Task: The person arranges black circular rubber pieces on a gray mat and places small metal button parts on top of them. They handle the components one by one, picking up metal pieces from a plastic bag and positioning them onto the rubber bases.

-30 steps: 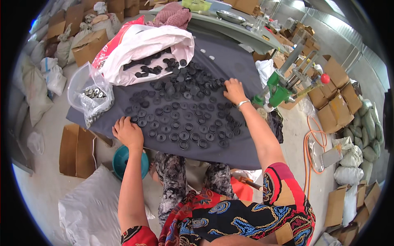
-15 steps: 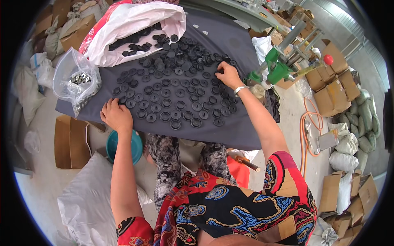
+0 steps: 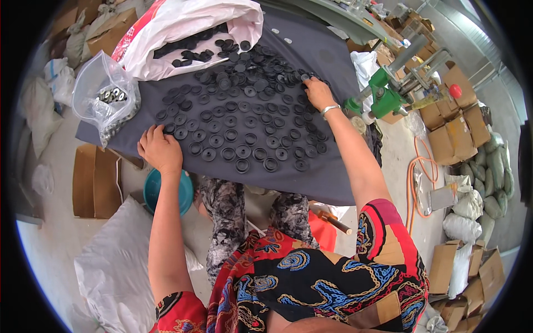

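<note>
Many black round caps [image 3: 250, 121] with raised rims lie over the dark cloth-covered table [image 3: 205, 175]. Toward me they are spread out singly, with their hollow sides up; farther back they are heaped. My left hand [image 3: 160, 150] rests at the table's left front edge, fingers bent over the cloth, its fingertips beside a black cap [image 3: 169, 129]. At the right side of the heap, my right hand [image 3: 320, 94] has thumb and fingers drawn together at a black cap [image 3: 305, 77]. Its fingers partly hide the grip.
A white and red sack [image 3: 191, 30] lies open at the back, more caps in its mouth. A clear bag [image 3: 105, 91] of small metal parts stands at the left corner. Right of the table is a green hand press [image 3: 384, 94]. A teal basin [image 3: 152, 191] sits below.
My right hand has shifted slightly up and toward the back along the heap's right side. My left hand stays by the edge. The whole view has tilted a little.
</note>
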A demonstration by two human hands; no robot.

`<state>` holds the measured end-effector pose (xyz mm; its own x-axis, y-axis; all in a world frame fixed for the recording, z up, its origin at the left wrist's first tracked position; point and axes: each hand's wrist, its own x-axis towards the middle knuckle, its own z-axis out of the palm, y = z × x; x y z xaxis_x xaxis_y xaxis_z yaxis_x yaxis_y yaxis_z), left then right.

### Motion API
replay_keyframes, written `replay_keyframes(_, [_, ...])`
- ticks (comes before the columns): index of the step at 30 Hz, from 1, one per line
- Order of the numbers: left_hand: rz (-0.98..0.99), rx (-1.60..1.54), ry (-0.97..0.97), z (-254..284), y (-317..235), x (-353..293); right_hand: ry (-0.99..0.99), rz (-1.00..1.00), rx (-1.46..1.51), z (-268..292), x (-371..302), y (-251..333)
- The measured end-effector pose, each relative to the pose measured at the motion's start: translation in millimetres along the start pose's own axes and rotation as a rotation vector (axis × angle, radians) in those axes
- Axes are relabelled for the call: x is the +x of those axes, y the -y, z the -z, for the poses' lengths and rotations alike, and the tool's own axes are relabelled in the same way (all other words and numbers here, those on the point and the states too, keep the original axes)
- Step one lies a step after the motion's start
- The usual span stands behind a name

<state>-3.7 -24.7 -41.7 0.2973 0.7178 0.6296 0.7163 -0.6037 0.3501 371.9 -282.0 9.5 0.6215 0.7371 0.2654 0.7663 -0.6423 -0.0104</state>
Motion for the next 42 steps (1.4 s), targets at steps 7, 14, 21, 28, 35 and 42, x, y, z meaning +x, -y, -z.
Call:
replay_keyframes(7, [0.000,0.016,-0.007,2,-1,-1,0.092,0.043,-0.011,8,1,-9])
replay_keyframes(14, [-0.011,0.020,-0.008,5,2,0,0.092,0.145,-0.010,-4,9,-12])
replay_keyframes(21, [0.028,-0.012,0.004,1,-3,0,0.125,0.111,0.032,8,12,-11])
replay_keyframes(28, [0.007,-0.039,-0.020,-1,-2,-1,0.020,0.051,0.141,26,-2,-2])
replay_keyframes(35, [-0.036,0.035,0.007,2,6,-3,-0.128,-0.063,0.374,79,-45,-13])
replay_keyframes(42, [-0.039,0.031,0.027,-3,3,1,0.127,0.049,0.199,73,-100,-2])
